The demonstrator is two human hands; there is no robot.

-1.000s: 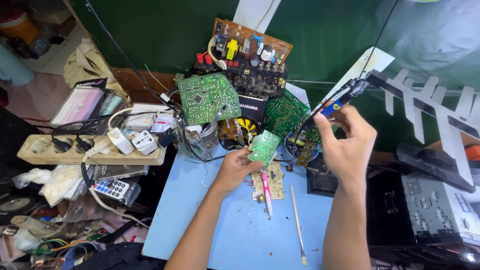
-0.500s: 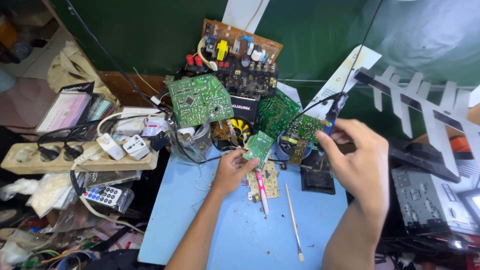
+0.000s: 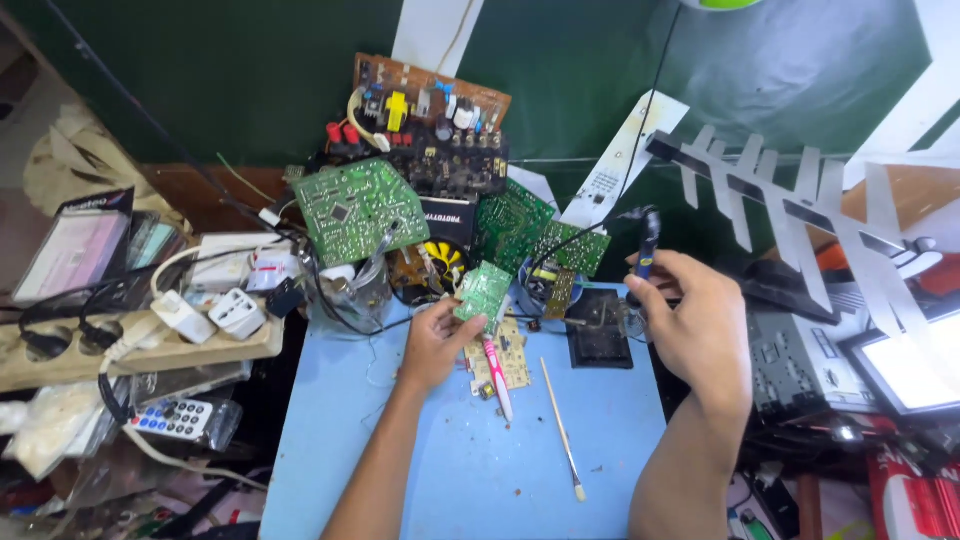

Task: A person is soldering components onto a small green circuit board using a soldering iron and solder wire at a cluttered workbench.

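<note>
Left hand [image 3: 432, 345] pinching small green circuit board [image 3: 483, 290] above blue mat [image 3: 480, 460]; right hand [image 3: 695, 320] closed around soldering iron [image 3: 648, 245].

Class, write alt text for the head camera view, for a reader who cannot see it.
Over a blue work mat, a person's left hand holds up a small green circuit board while the right hand grips a blue-handled soldering iron. A pink toothbrush and thin brush lie on the mat; more circuit boards are piled behind.
</note>
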